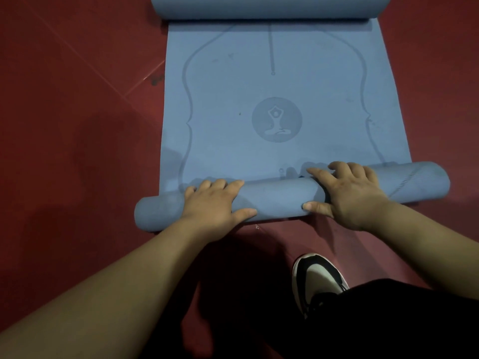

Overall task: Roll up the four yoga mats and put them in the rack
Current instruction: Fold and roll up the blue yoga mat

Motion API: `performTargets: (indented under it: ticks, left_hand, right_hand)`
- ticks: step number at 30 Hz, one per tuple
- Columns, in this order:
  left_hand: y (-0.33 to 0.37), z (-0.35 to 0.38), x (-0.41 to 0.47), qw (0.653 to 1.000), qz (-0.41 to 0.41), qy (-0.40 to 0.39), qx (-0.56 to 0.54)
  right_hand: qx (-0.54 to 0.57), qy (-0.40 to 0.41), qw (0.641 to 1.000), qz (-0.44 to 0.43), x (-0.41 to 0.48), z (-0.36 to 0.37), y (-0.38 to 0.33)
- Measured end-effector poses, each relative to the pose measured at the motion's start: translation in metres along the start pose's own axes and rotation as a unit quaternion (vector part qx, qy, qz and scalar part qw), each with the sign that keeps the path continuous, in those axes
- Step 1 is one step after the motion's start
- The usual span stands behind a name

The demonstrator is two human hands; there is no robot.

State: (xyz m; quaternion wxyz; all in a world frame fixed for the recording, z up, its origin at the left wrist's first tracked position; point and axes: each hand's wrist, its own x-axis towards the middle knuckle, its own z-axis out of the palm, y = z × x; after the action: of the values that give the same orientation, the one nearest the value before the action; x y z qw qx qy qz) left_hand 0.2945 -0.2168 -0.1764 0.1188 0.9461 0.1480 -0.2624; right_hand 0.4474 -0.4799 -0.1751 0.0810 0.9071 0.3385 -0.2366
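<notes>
From the head view I have the blue yoga mat lying on the red floor. Its near end is wound into a roll right in front of me, and its far end curls up at the top edge of the frame. My left hand sits on the left part of the roll and my right hand just right of its middle — both with fingers spread and curved over the top, thumbs pressed against the near side. The round logo lies on the flat stretch ahead. A black-and-white shoe is planted just behind the roll.

I judge this to be the rolling step, with a good stretch yet to wind. The roll looks skewed — its right end sits farther up the mat than its left. To do it well I would bring the left side forward to square it, press down evenly with both palms, and tuck each turn tight so the ends do not telescope. The far curl may need flattening when I reach it. I see no rack and no other mats here.
</notes>
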Motion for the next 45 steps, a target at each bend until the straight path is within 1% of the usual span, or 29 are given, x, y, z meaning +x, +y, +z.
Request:
performTargets:
  ticks: [2,4,5,7,9,11,12,15,17,20,24,26,27,31,32,36,41,43,45]
  left_hand:
    - [-0.002,-0.006,0.005,1.000,0.006,-0.023,0.003]
    - [-0.002,-0.009,0.008,0.999,0.007,-0.035,-0.001]
    - [-0.001,-0.010,0.007,1.000,0.003,-0.029,-0.003]
    - [0.002,-0.007,0.003,1.000,-0.008,0.007,-0.009]
    - [0.007,0.002,-0.005,0.999,-0.010,0.046,0.010]
    - [0.009,0.008,-0.007,0.998,-0.007,0.058,0.029]
    - [0.009,0.009,-0.005,0.998,-0.007,0.059,0.029]
    - [0.004,0.004,0.004,0.998,0.003,0.058,0.022]
    - [0.002,0.001,0.007,0.999,0.010,0.044,0.017]
    - [0.004,0.000,0.006,0.999,-0.002,0.048,0.007]
    - [0.010,0.014,-0.004,0.992,-0.004,0.129,0.000]
    - [0.010,0.021,-0.004,0.990,-0.004,0.138,0.012]
    - [0.010,0.021,-0.001,0.991,-0.008,0.136,0.015]
    - [0.009,0.011,0.008,0.993,-0.012,0.113,0.007]
    - [0.008,0.009,0.009,0.994,-0.008,0.110,0.004]
    - [0.008,0.006,0.008,0.995,-0.014,0.100,-0.005]
    - [0.010,0.013,0.005,0.990,-0.025,0.138,0.004]
    - [0.009,0.011,0.010,0.991,-0.029,0.127,-0.001]
    - [0.007,0.005,0.016,0.992,-0.031,0.120,-0.004]
  right_hand:
    - [-0.001,0.063,0.998,-0.006,-0.007,0.014,-0.004]
    - [-0.007,0.085,0.996,-0.012,-0.009,0.022,-0.004]
    - [-0.007,0.082,0.996,-0.015,-0.007,0.020,-0.004]
    - [0.002,0.054,0.998,-0.014,0.001,0.008,0.000]
    - [-0.002,0.005,1.000,-0.006,0.011,-0.006,0.002]
    - [-0.006,-0.016,1.000,-0.006,0.016,-0.010,0.003]
    - [-0.012,-0.005,1.000,-0.005,0.016,-0.008,0.002]
    - [-0.001,0.109,0.994,-0.011,0.004,0.013,-0.001]
    - [-0.002,0.144,0.990,-0.011,-0.002,0.024,-0.002]
    - [-0.002,0.140,0.990,-0.021,0.003,0.021,0.000]
    - [-0.002,0.067,0.998,-0.014,0.020,-0.003,0.006]
    - [-0.012,0.039,0.999,-0.011,0.025,-0.007,0.007]
    - [-0.015,0.047,0.999,-0.011,0.024,-0.006,0.006]
    - [-0.006,0.149,0.989,-0.009,0.012,0.015,0.000]
    - [-0.005,0.158,0.987,-0.005,0.010,0.019,-0.001]
    - [-0.003,0.139,0.990,-0.013,0.017,0.012,0.001]
    - [-0.003,0.073,0.997,-0.009,0.035,-0.010,0.009]
    - [-0.004,0.093,0.996,-0.009,0.035,-0.007,0.007]
    - [0.003,0.141,0.990,-0.014,0.029,0.003,0.004]
